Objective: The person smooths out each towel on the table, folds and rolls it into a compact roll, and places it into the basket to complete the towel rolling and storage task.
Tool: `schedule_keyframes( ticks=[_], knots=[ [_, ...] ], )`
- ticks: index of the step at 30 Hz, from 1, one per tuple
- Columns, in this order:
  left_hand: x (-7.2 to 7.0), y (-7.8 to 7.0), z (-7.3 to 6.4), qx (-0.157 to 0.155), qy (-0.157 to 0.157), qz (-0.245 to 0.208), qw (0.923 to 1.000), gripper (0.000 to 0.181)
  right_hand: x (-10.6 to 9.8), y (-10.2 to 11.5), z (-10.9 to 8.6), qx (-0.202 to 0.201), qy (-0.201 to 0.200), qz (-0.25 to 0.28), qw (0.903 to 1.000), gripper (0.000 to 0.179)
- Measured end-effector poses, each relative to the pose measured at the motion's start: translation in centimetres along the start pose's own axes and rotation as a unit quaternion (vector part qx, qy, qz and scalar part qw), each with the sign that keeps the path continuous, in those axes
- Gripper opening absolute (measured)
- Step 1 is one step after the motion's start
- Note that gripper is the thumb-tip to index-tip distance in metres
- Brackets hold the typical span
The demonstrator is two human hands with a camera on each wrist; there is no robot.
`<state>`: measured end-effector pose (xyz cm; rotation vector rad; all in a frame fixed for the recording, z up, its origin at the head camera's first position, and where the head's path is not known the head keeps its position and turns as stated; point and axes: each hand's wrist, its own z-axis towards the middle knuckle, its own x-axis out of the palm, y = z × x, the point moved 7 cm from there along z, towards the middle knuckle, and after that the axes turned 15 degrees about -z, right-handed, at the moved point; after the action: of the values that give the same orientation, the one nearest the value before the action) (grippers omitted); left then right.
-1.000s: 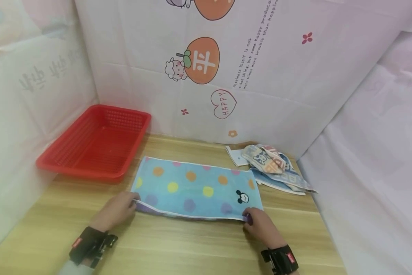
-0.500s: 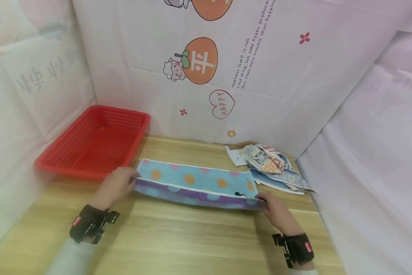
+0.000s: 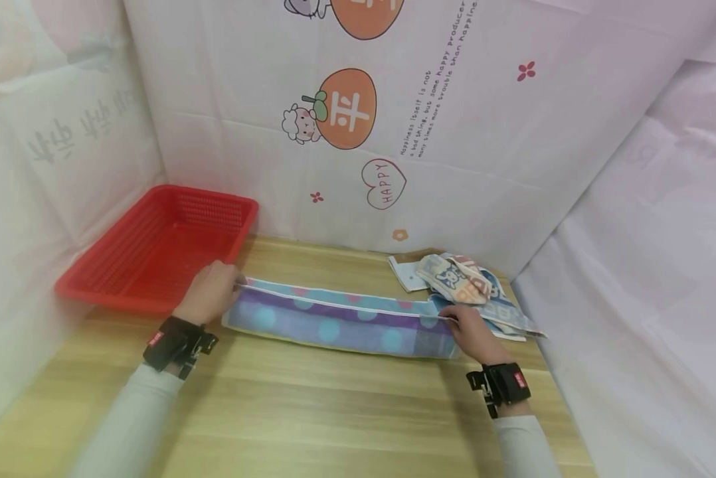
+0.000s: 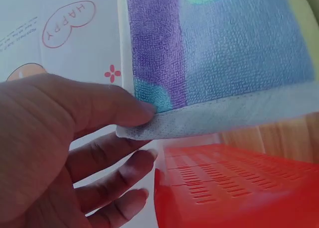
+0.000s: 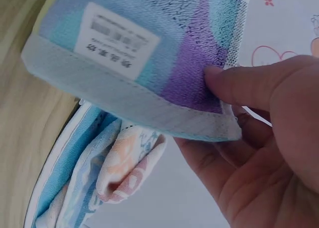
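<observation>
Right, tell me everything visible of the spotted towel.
The spotted towel looks like white-hemmed terry. Purple and lilac with turquoise dots face the person; a light-blue strip with pink dots shows beyond its raised edge. A white label sits near its right end. The left hand and right hand pinch that edge's corners, holding it above the wooden table; whether its bottom touches is unclear.

Table (image 3: 310, 411) under towel (image 3: 352, 328); basket (image 3: 109, 300) on table, left-rear of towel. Cloth pile (image 3: 462, 282) also on table, right-rear of towel; hanging sheet (image 3: 262, 159) behind towel. Left hand (image 3: 211, 291) at towel's left end, right hand (image 3: 473, 333) at its right.
</observation>
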<state>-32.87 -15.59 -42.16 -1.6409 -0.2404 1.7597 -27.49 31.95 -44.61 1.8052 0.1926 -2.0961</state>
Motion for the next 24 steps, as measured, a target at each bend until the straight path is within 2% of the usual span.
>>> schedule_keyframes(
  ticks=[6,12,18,24],
  knots=[
    [-0.5,0.0,1.9,0.008,-0.003,0.051,0.9987,0.014,0.2,-1.3,1.8,-0.003,-0.003,-0.006,1.0,0.019],
    [-0.7,0.0,3.5,0.003,-0.001,0.088,0.9962,0.013,-0.1,-1.6,3.5,-0.007,-0.015,-0.008,0.9998,0.016],
    [-0.8,-0.1,4.6,0.004,0.006,0.084,0.9964,0.014,0.0,-2.4,4.9,0.003,-0.023,-0.007,0.9997,0.015],
    [-0.3,0.5,5.5,0.005,0.018,0.1,0.9948,0.013,1.6,-3.7,6.4,0.02,0.0,0.002,0.9998,0.019]
  ],
)
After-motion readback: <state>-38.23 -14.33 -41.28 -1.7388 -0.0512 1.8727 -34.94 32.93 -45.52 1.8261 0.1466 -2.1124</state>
